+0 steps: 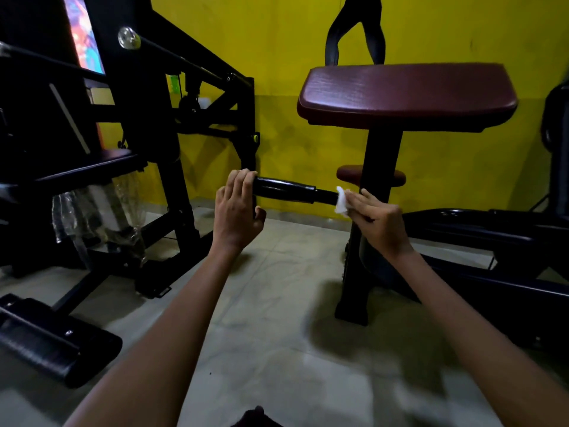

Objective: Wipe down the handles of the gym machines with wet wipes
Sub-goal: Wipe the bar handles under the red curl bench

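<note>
A glossy black handle (286,190) juts out level from the black machine at mid-frame. My left hand (235,208) grips its left end, fingers curled over the top and thumb underneath. My right hand (377,218) holds a small white wet wipe (341,204) against the thinner right end of the handle. The wipe is bunched around the bar's tip, under my fingers.
A maroon padded seat (406,94) on a black post (369,192) stands right behind the handle. A black machine frame (172,124) with plastic wrap (98,217) fills the left. A padded footrest (52,337) lies low left. Yellow wall behind, pale tiled floor (277,303) below.
</note>
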A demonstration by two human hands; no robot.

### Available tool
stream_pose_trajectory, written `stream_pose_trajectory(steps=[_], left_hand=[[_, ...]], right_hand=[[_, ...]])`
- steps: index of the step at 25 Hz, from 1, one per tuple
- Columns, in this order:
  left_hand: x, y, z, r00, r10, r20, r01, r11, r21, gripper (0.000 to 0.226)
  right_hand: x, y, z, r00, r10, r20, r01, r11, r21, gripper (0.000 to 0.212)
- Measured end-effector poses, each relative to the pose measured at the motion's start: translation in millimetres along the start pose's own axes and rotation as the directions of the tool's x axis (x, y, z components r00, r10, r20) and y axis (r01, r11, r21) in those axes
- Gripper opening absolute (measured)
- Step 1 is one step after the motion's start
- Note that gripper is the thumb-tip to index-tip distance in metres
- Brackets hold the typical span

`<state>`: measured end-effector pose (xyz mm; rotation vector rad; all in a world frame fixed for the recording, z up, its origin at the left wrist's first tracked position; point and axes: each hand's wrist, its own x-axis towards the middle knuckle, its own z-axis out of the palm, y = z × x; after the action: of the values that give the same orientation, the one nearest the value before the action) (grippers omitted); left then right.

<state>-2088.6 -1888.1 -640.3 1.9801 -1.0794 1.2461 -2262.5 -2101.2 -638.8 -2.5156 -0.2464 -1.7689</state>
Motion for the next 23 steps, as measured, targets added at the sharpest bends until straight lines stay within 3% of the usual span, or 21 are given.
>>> stream_pose_trajectory(steps=[2,4,8,11,13,14,15,16,17,18,19,21,23], left_hand=[[0,5,4,0.999,-0.044,-0.017,0.044,0.999,-0.023,0.061],[0,11,7,0.995,-0.097,-0.022,0.096,0.994,-0.048,0.061],[0,12,5,0.994,-0.105,-0.044,0.102,0.993,-0.061,0.058],[-1,13,6,0.992,-0.119,-0.042,0.115,0.99,-0.079,0.063],[0,13,5,0.991,-0.13,-0.04,0.126,0.988,-0.09,0.065],[-1,12,3,0.992,-0.12,-0.03,0.117,0.989,-0.089,0.065],[-1,9,2,0.995,-0.098,-0.016,0.097,0.992,-0.083,0.066],[-2,7,0,0.997,-0.075,-0.002,0.074,0.995,-0.073,0.066],[-3,6,-2,0.998,-0.061,0.012,0.061,0.996,-0.065,0.067],[-3,5,-4,0.998,-0.057,0.027,0.059,0.996,-0.06,0.066],[-3,5,-5,0.997,-0.06,0.045,0.063,0.996,-0.061,0.066],[-3,6,-6,0.996,-0.068,0.064,0.072,0.996,-0.061,0.063],[-1,6,-7,0.996,-0.066,0.06,0.07,0.995,-0.067,0.064]], right_hand=[[-11,9,-3,0.959,0.283,-0.005,-0.281,0.953,0.114,0.032],[-11,7,4,0.93,0.368,-0.007,-0.363,0.92,0.147,0.034],[8,-14,12,0.995,0.082,-0.059,-0.081,0.997,0.017,0.037],[15,-36,16,0.984,-0.166,-0.065,0.164,0.986,-0.041,0.027],[11,-58,25,0.991,-0.109,-0.073,0.116,0.988,0.105,0.024],[5,-74,29,0.991,0.082,-0.103,-0.055,0.969,0.242,0.023],[-3,-89,34,0.923,0.374,-0.092,-0.301,0.849,0.435,0.022],[-8,-101,38,0.744,0.668,0.021,-0.511,0.548,0.662,0.02],[-10,-108,43,0.513,0.825,0.237,-0.562,0.114,0.819,0.015],[-7,-110,48,0.332,0.831,0.447,-0.465,-0.268,0.844,0.016],[1,-109,52,0.243,0.772,0.587,-0.34,-0.499,0.797,0.02],[25,-110,55,0.232,0.675,0.701,-0.159,-0.684,0.712,0.024],[42,-118,52,0.258,0.628,0.734,-0.065,-0.747,0.662,0.025]])
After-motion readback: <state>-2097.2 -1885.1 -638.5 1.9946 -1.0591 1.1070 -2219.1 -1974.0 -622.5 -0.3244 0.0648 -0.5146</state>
